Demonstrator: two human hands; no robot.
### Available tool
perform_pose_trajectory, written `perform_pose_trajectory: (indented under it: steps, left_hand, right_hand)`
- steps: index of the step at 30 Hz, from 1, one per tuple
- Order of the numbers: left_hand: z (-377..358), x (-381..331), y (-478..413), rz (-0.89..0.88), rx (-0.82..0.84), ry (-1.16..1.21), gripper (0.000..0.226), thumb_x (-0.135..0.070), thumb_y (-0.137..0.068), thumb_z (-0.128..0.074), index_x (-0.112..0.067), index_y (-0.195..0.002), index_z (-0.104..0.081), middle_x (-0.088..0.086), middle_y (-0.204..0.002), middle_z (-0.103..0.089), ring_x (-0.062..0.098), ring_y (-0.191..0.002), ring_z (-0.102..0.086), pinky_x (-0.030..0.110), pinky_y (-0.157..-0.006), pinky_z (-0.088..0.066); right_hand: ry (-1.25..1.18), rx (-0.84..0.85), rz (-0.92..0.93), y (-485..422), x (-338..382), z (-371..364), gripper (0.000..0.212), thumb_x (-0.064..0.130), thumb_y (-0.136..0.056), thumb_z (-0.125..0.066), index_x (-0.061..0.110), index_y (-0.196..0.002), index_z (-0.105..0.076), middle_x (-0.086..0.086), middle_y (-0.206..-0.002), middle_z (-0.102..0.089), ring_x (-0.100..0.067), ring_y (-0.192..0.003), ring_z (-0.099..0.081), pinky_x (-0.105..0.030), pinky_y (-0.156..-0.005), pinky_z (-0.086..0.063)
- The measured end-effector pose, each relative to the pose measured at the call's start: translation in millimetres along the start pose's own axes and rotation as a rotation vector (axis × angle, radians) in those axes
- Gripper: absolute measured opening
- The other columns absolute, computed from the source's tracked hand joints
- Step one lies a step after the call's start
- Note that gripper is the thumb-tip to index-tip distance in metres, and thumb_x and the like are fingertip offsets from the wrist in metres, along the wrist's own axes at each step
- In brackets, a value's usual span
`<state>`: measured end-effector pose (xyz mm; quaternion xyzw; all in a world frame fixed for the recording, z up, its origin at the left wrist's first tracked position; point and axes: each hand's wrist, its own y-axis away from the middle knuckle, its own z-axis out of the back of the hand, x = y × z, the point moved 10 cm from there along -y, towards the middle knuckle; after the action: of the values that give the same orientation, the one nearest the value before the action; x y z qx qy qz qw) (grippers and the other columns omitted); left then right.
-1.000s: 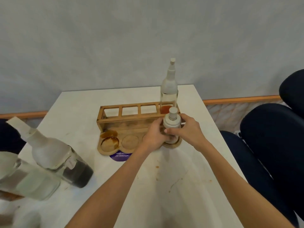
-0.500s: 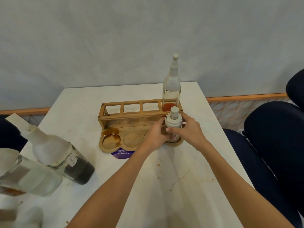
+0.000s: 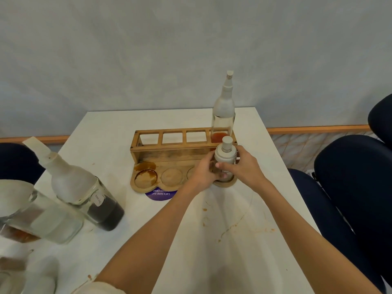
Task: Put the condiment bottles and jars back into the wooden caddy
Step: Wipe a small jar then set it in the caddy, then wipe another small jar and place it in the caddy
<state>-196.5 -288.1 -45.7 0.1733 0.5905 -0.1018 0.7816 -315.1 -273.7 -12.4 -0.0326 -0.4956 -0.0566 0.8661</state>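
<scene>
Head view: both the left hand [image 3: 203, 170] and right hand [image 3: 244, 166] are closed around a small jar [image 3: 225, 158], which sits upright, cap up, in the right-end round recess of the wooden caddy [image 3: 169, 153] near the table's [image 3: 212, 240] far right corner. One tall bottle [image 3: 223, 111] stands upright in the right-end rear slot. By my judgement the task is under halfway: three recesses and three slots are vacant, and a dark bottle [image 3: 84, 187] plus other glassware wait tilted by the left edge.

Jar [image 3: 225, 164] base behind hands [image 3: 244, 169]
</scene>
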Motion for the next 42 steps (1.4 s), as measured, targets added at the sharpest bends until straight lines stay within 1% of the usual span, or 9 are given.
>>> perform_pose_trajectory:
  steps: [5, 8, 11, 18, 23, 27, 31, 38, 42]
  left_hand:
    - [8, -9, 6, -0.021, -0.045, -0.119, 0.078, 0.008, -0.077, -0.072, -0.016, -0.143, -0.038, 0.003, -0.140, -0.051, 0.024, -0.128, -0.049, 0.043, -0.102, -0.047]
    - [25, -20, 18, -0.050, -0.131, -0.114, 0.064, 0.006, -0.082, -0.068, -0.017, -0.138, -0.045, -0.010, -0.120, -0.055, 0.015, -0.116, -0.053, 0.015, -0.082, -0.050]
    - [43, -33, 40, -0.062, -0.182, -0.083, 0.055, 0.001, -0.085, -0.069, -0.019, -0.133, -0.051, -0.019, -0.107, -0.051, 0.009, -0.104, -0.053, 0.007, -0.067, -0.045]
    - [88, -48, 125, -0.134, -0.178, -0.071, 0.042, -0.016, -0.087, -0.072, -0.030, -0.124, -0.058, -0.015, -0.112, -0.064, 0.000, -0.099, -0.062, 0.018, -0.079, -0.054]
    - [131, -42, 190, -0.134, -0.222, -0.030, 0.035, -0.015, -0.087, -0.071, -0.031, -0.117, -0.061, -0.014, -0.104, -0.067, -0.007, -0.090, -0.062, 0.009, -0.070, -0.051]
    - [153, -31, 244, -0.121, -0.217, 0.027, 0.031, -0.015, -0.088, -0.070, -0.029, -0.115, -0.065, -0.008, -0.101, -0.071, 0.007, -0.097, -0.066, 0.029, -0.086, -0.055]
    - [173, -23, 296, -0.159, -0.261, 0.037, 0.029, -0.012, -0.089, -0.068, -0.027, -0.113, -0.066, -0.010, -0.096, -0.072, 0.007, -0.096, -0.066, 0.034, -0.087, -0.056]
    - [242, -16, 390, -0.418, -0.600, -0.112, 0.037, -0.015, -0.089, -0.068, -0.033, -0.119, -0.060, -0.022, -0.105, -0.066, 0.001, -0.105, -0.061, 0.014, -0.083, -0.050]
    - [274, 15, 421, -0.400, -0.768, -0.224, 0.042, -0.016, -0.087, -0.070, -0.025, -0.125, -0.057, -0.015, -0.120, -0.056, 0.008, -0.115, -0.054, 0.024, -0.092, -0.047]
  right_hand:
    - [0.049, 0.021, -0.021, 6, 8, 6, 0.071, 0.028, -0.076, -0.080, 0.019, -0.135, -0.040, 0.008, -0.114, -0.048, -0.016, -0.107, -0.051, -0.020, -0.080, -0.040]
    - [0.094, -0.072, -0.012, 21, 24, 24, 0.066, 0.024, -0.081, -0.075, 0.020, -0.137, -0.041, 0.000, -0.119, -0.048, -0.021, -0.110, -0.053, -0.029, -0.085, -0.043]
    - [0.126, -0.200, 0.101, 42, 60, 43, 0.051, 0.019, -0.086, -0.069, 0.020, -0.132, -0.048, -0.002, -0.124, -0.051, -0.015, -0.106, -0.054, -0.025, -0.085, -0.043]
    - [0.043, -0.233, 0.287, 96, 143, 24, 0.027, 0.016, -0.088, -0.064, 0.021, -0.115, -0.063, 0.004, -0.117, -0.060, -0.008, -0.102, -0.059, -0.027, -0.085, -0.053]
    - [0.036, -0.163, 0.323, 129, 175, -27, 0.025, 0.012, -0.087, -0.065, 0.019, -0.110, -0.066, 0.006, -0.110, -0.063, -0.006, -0.098, -0.060, -0.025, -0.085, -0.052]
    - [0.051, -0.090, 0.313, 154, 188, -76, 0.024, 0.015, -0.087, -0.064, 0.028, -0.107, -0.065, 0.013, -0.110, -0.062, 0.002, -0.095, -0.060, -0.010, -0.076, -0.047]
    - [0.042, -0.011, 0.299, 182, 196, -125, 0.019, 0.018, -0.088, -0.065, 0.030, -0.103, -0.066, 0.016, -0.107, -0.062, 0.004, -0.091, -0.061, -0.009, -0.071, -0.049]
    - [0.000, 0.165, 0.188, 229, 186, -211, 0.021, 0.018, -0.087, -0.067, 0.029, -0.105, -0.068, 0.012, -0.108, -0.066, 0.002, -0.090, -0.063, -0.003, -0.066, -0.046]
    - [0.037, 0.267, 0.125, 250, 182, -262, 0.023, 0.024, -0.088, -0.066, 0.034, -0.108, -0.064, 0.013, -0.110, -0.062, 0.001, -0.089, -0.061, -0.008, -0.065, -0.048]
